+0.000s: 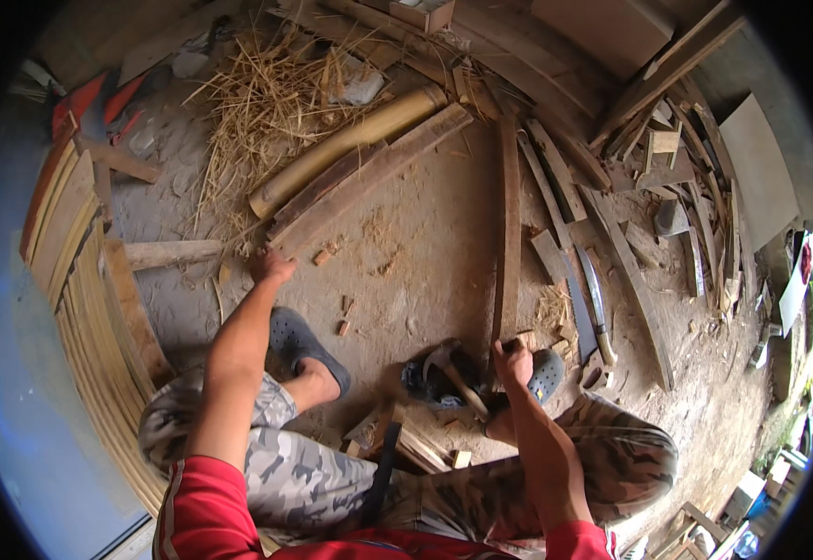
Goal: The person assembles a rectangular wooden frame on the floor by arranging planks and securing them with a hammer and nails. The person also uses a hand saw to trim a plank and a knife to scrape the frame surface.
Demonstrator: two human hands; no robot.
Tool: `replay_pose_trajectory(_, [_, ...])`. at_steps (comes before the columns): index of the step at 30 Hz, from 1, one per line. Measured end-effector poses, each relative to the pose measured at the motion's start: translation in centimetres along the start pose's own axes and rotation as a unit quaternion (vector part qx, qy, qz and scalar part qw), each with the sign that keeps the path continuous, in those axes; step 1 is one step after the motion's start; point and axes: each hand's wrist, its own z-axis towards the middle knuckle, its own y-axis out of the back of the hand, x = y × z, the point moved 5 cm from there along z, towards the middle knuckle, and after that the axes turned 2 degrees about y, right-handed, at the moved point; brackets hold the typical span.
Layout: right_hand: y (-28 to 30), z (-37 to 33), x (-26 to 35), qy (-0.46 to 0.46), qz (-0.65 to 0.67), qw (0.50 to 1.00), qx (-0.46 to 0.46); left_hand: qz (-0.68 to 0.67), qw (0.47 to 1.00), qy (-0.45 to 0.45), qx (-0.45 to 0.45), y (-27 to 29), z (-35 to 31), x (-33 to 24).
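Note:
My left hand (pixel 274 267) is closed at the near end of a brown wooden plank (pixel 378 177), which lies slantwise on the floor beside a thick bamboo pole (pixel 350 149). Some of its fingers are hidden. My right hand (pixel 515 362) is curled at the near end of a long narrow wooden board (pixel 508 215) that runs away from me. A small wood block (pixel 527 339) shows just past its knuckles. Between my feet a hammer (pixel 462 383) leans over a dark bundle (pixel 436 373).
A handsaw (pixel 579 313) and a machete (pixel 595 303) lie right of the board. Straw (pixel 276 103) is heaped at the far left. Stacked curved wood strips (pixel 98 317) stand at left, with a short log (pixel 173 253) jutting out. Scrap boards (pixel 635 289) line the right.

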Motion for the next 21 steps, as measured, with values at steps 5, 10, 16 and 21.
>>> replay_pose_trajectory(5, [-0.9, 0.1, -0.7, -0.019, -0.041, 0.999, 0.007, 0.013, 0.999, -0.039, 0.011, -1.6, 4.2, 0.3])
replay_pose_trajectory(10, [-0.3, 0.5, -1.5, -0.06, -0.056, 0.996, 0.041, 0.051, 0.998, -0.009, 0.044, -1.5, -0.2, -4.7])
replay_pose_trajectory(16, [-1.6, 1.2, -1.8, -0.003, -0.058, 0.998, 0.029, 0.113, 0.972, -0.203, 0.041, -0.2, -9.2, -5.7])
replay_pose_trajectory(21, [-2.5, 1.2, 0.1, -0.051, 0.002, 0.993, 0.111, -0.175, 0.944, -0.25, 0.124, -5.2, -14.4, -4.6])
